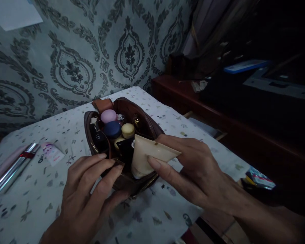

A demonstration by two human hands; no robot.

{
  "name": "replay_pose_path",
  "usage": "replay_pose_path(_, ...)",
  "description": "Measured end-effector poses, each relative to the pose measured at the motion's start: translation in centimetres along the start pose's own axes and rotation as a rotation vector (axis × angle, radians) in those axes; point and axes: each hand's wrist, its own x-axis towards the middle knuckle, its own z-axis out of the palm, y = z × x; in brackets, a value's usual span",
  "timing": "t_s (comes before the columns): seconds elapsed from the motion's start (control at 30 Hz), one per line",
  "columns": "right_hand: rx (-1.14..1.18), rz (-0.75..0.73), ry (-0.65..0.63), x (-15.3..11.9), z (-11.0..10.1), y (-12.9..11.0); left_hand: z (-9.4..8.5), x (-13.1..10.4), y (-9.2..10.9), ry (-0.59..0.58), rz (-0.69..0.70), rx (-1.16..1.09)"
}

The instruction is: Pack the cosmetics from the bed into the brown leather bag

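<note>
A brown zippered toiletry bag (152, 127) lies open on the table, packed with cosmetics. Inside it I see a pink round lid (108, 116), a dark blue lid (112, 129), a pale yellow lid (128, 130) and dark items. My right hand (193, 169) pinches a cream-coloured squeeze tube (147, 154) between thumb and fingers, its lower end inside the bag's near end. My left hand (88, 193) grips the bag's near left rim, thumb below and fingers over the edge.
On the left of the patterned tablecloth (40, 179) lie a shiny silver tube (15, 169) with a red band and a small white and pink tube (51, 152). A patterned wall stands behind. To the right is a dark red wooden cabinet (173, 89) with a partly open drawer (203, 127).
</note>
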Motion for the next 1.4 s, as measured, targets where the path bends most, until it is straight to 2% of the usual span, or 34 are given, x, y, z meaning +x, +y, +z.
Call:
replay_pose_path(0.33, -0.088, 0.075, -0.259, 0.4, -0.6, -0.5, 0.3, -0.5, -0.1, 0.019, -0.028, -0.013)
replay_pose_path(0.5, -0.136, 0.113, -0.468, 1.4, -0.1, -0.8, 0.4, -0.1, 0.1, 0.035, -0.013, 0.003)
replay_pose_path(0.67, -0.164, 0.098, -0.675, 2.1, 1.1, -0.8, 0.5, -0.2, 0.2, 0.080, -0.064, -0.032)
replay_pose_path(0.83, -0.174, 0.075, -0.813, 2.9, 1.0, -1.3, 0.6, -0.2, 0.0, 0.083, -0.028, -0.048)
replay_pose_path(0.97, -0.199, 0.010, -0.844, 3.2, 0.8, -1.5, 0.8, -0.2, 0.0, 0.097, -0.021, -0.058)
replay_pose_path(1.03, -0.163, 0.049, -0.829, 3.0, 0.7, -1.3, 0.8, -0.3, 0.0, 0.097, -0.023, -0.062)
replay_pose_path(1.17, -0.050, 0.201, -0.703, 2.2, 0.4, -0.8, 0.8, -0.7, 0.3, 0.075, -0.057, -0.070)
replay_pose_path(1.3, 0.052, 0.184, -0.624, 1.7, 0.5, -0.5, 0.6, -0.8, 0.4, 0.051, -0.057, -0.068)
replay_pose_path(1.4, 0.086, 0.171, -0.611, 1.7, 0.8, -0.5, 0.3, -0.6, 0.4, 0.024, -0.048, -0.039)
